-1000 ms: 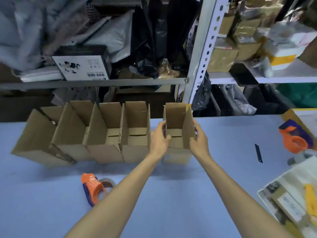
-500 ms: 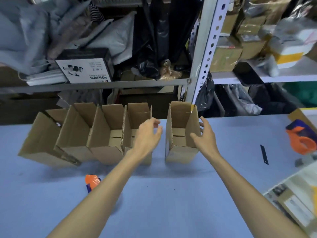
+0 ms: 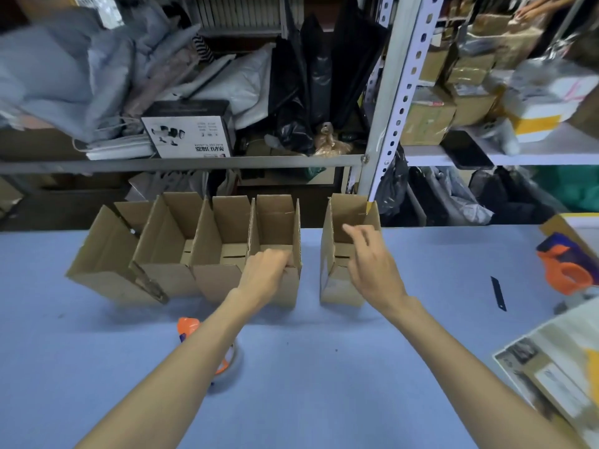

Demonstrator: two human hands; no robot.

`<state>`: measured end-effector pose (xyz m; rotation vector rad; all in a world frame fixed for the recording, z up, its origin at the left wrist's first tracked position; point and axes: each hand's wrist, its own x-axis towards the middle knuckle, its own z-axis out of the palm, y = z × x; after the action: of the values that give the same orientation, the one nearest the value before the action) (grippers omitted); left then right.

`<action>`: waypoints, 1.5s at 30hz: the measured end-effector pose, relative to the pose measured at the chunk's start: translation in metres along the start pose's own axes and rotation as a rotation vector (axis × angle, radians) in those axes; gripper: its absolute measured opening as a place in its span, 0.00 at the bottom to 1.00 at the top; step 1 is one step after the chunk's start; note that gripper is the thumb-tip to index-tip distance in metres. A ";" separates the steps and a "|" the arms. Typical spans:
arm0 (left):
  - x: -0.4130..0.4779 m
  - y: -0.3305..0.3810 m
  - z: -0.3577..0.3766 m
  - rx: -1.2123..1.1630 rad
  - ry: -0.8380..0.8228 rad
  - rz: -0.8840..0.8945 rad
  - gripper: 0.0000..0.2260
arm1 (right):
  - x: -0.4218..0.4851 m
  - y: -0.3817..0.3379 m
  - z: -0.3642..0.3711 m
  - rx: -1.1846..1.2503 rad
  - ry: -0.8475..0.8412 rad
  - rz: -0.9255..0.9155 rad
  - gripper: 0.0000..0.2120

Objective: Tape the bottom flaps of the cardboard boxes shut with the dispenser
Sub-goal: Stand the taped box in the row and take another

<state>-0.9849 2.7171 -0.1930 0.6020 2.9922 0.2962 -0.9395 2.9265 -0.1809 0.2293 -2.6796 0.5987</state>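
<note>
Grips the near wall of the end box (image 3: 284, 290) with the left hand (image 3: 267, 273), knuckles up and fingers hooked over the cardboard's top edge into the open inside. Holds the right hand (image 3: 372, 267) above the lone box (image 3: 334, 290), fingers loosely spread and clamped on nothing. Blurred there, so possibly brushing the box's right wall, possibly just clear of it.

Between that lone box and the end box, a strip of bare table (image 3: 324, 393). Open top upward on both, upper flaps standing, bottom flaps folded flat inside. To the left of the end box, touching wall to wall, three more, making a row of boxes (image 3: 168, 254) of four in all, fanning outward to the left along the table's far edge.

Nearer than the row, partly under the left forearm: the tape dispenser (image 3: 187, 325), orange and blue, lying on the table with its clear roll showing to the right of the arm, touched by neither hand. Well off to the right, apart from both hands: a second dispenser (image 3: 565, 273), also orange and blue, near the table's right edge. Just inside it, a black blade (image 3: 498, 293) lying flat. At the near right corner, printed papers (image 3: 551, 377).

Behind the table, a metal shelf rack (image 3: 400, 92) crammed with grey bags, black bags and taped parcels. On its left shelf, a black-and-white carton (image 3: 188, 132).
</note>
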 end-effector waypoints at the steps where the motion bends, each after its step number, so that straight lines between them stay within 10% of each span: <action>1: -0.002 0.004 -0.004 0.001 0.026 0.028 0.07 | -0.002 -0.013 -0.001 -0.009 -0.083 -0.082 0.27; 4: -0.015 0.020 -0.023 -0.011 0.085 0.121 0.06 | -0.012 -0.048 0.010 0.015 -0.291 -0.155 0.25; 12: -0.090 0.023 -0.046 -0.682 0.232 0.020 0.21 | -0.045 -0.095 -0.016 0.460 -0.180 0.038 0.13; 22: -0.153 -0.069 -0.090 -0.919 0.086 0.282 0.05 | -0.010 -0.152 -0.059 0.611 -0.218 0.099 0.10; 29: -0.182 -0.167 -0.116 -0.987 -0.028 0.323 0.32 | -0.005 -0.228 0.036 0.855 -0.178 0.308 0.10; 38: -0.194 -0.292 -0.087 -0.704 -0.324 0.184 0.06 | -0.022 -0.342 0.183 0.888 -0.191 0.517 0.08; 45: -0.163 -0.328 -0.026 -0.720 -0.187 0.048 0.01 | -0.055 -0.374 0.233 0.714 -0.147 0.641 0.06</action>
<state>-0.9607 2.3524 -0.2286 0.5653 2.4328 1.1685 -0.8778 2.4938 -0.2566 -0.4403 -2.5303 1.7790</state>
